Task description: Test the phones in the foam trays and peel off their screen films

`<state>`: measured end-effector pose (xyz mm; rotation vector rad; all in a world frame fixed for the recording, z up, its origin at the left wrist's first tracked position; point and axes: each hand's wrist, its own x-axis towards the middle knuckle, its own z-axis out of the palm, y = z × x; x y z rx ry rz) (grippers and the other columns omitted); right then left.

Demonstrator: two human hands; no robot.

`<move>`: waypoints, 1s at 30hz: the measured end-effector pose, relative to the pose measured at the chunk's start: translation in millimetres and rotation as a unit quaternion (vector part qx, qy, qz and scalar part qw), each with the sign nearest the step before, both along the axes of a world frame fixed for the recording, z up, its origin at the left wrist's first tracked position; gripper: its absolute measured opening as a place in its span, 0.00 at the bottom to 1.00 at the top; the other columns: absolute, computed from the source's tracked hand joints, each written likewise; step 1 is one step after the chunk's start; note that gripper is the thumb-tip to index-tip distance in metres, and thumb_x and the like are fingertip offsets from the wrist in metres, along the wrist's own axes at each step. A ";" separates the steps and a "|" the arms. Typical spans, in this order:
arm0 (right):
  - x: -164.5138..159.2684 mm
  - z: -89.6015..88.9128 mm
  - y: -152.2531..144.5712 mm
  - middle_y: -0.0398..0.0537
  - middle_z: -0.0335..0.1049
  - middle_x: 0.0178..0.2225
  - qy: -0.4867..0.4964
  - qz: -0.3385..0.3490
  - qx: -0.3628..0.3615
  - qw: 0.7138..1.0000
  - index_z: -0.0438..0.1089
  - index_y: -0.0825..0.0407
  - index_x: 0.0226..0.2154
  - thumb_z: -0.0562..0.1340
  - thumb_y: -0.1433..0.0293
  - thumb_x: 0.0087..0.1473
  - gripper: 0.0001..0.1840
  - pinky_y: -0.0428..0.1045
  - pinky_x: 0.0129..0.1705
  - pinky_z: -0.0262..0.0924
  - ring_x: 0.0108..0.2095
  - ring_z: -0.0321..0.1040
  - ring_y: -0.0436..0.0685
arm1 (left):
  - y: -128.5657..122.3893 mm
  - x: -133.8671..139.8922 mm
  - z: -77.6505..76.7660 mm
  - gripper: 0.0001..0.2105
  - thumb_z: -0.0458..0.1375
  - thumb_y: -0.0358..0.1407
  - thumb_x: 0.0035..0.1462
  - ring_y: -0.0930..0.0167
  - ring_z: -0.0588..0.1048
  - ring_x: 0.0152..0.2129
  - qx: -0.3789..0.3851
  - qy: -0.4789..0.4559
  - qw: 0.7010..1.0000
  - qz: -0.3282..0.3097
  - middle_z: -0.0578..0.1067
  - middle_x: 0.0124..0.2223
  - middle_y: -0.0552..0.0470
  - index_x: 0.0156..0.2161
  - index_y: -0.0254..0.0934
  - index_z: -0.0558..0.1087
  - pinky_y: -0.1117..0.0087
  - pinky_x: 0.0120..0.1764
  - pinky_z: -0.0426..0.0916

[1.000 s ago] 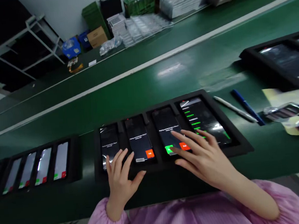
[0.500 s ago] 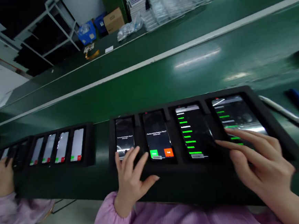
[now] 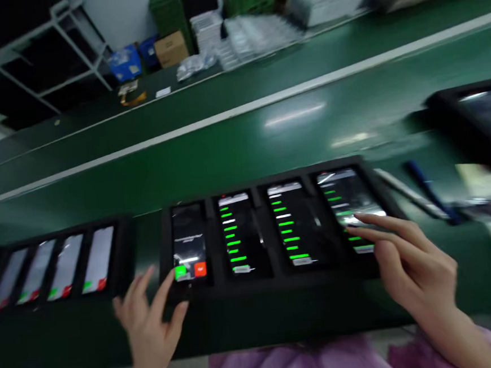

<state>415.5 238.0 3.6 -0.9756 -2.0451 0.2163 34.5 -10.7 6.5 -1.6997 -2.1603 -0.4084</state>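
**Reaching for the two end phones of a four-phone tray**

The leftmost phone (image 3: 188,225) shows two short lines of white writing, too blurred to read, above a green button (image 3: 180,272) and an orange button (image 3: 200,269); the mark on the orange one is also smeared. The second phone (image 3: 252,246), third phone (image 3: 313,235) and rightmost phone (image 3: 352,193) carry lists of green and white lines whose words cannot be made out. Pale labels (image 3: 302,262) sit near the lower ends of the second and third phones, their print illegible. All four phones lie in separate slots of a black tray (image 3: 285,281) on the green bench (image 3: 193,162).

The left hand (image 3: 148,323) is spread wide with nothing in it, its index fingertip at the left edge of the green button, thumb out to the side. The right hand (image 3: 420,266) is also without an object: index and middle fingers stretch over the rightmost phone's screen, slightly parted, with the thumb bent below them. Whether either hand's fingertips press the glass, I cannot tell.
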 end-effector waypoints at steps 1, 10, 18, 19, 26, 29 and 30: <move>7.6 2.7 7.4 0.47 0.76 0.54 -0.008 -0.022 -0.003 1.000 0.78 0.40 0.52 0.56 0.72 0.70 0.18 0.64 0.51 0.69 0.48 0.76 0.65 | 3.6 -4.5 2.6 0.21 0.55 0.44 0.70 0.47 0.65 0.66 0.031 -0.011 0.999 0.002 0.66 0.68 0.34 0.63 0.40 0.72 0.36 0.70 0.46; 21.3 5.8 48.8 0.54 0.74 0.58 -0.205 -0.060 0.068 0.974 0.81 0.47 0.46 0.51 0.59 0.75 0.23 0.64 0.53 0.63 0.57 0.70 0.69 | 106.5 13.2 12.1 0.25 0.49 0.51 0.74 0.50 0.72 0.61 -0.039 -0.039 0.997 -0.063 0.72 0.65 0.38 0.66 0.40 0.68 0.30 0.69 0.47; -44.7 14.8 30.0 0.54 0.69 0.65 -0.243 0.082 0.085 0.963 0.79 0.46 0.51 0.52 0.57 0.75 0.21 0.66 0.58 0.58 0.62 0.65 0.69 | 133.7 40.3 8.2 0.24 0.51 0.54 0.73 0.50 0.66 0.66 -0.096 -0.034 0.988 -0.112 0.69 0.69 0.41 0.65 0.46 0.72 0.26 0.69 0.41; -48.2 15.9 29.4 0.54 0.69 0.64 -0.235 0.081 0.089 0.965 0.79 0.47 0.50 0.53 0.58 0.75 0.20 0.67 0.58 0.57 0.62 0.65 0.69 | 136.4 43.9 8.6 0.23 0.52 0.53 0.72 0.50 0.65 0.67 -0.097 -0.036 0.988 -0.117 0.68 0.70 0.41 0.64 0.47 0.72 0.25 0.69 0.41; -5.1 14.3 27.0 0.54 0.73 0.59 -0.142 0.074 0.083 0.984 0.74 0.45 0.52 0.56 0.66 0.71 0.14 0.66 0.50 0.62 0.55 0.71 0.72 | 122.8 31.8 14.6 0.24 0.55 0.51 0.72 0.51 0.63 0.68 -0.072 -0.088 0.992 -0.060 0.69 0.69 0.40 0.67 0.45 0.69 0.26 0.69 0.43; 21.8 1.9 23.9 0.50 0.74 0.57 -0.101 0.051 0.026 0.993 0.74 0.39 0.51 0.56 0.68 0.69 0.15 0.70 0.49 0.62 0.52 0.73 0.75 | 104.6 8.5 17.3 0.23 0.54 0.50 0.72 0.52 0.67 0.66 -0.021 -0.097 0.995 0.003 0.73 0.65 0.40 0.64 0.42 0.71 0.29 0.69 0.46; 28.3 -3.8 22.9 0.48 0.74 0.57 -0.085 0.043 0.007 0.995 0.74 0.36 0.52 0.56 0.68 0.69 0.16 0.71 0.50 0.62 0.51 0.73 0.75 | 99.9 1.6 17.5 0.22 0.55 0.51 0.72 0.52 0.68 0.65 -0.019 -0.096 0.995 0.017 0.73 0.64 0.40 0.63 0.42 0.72 0.28 0.69 0.46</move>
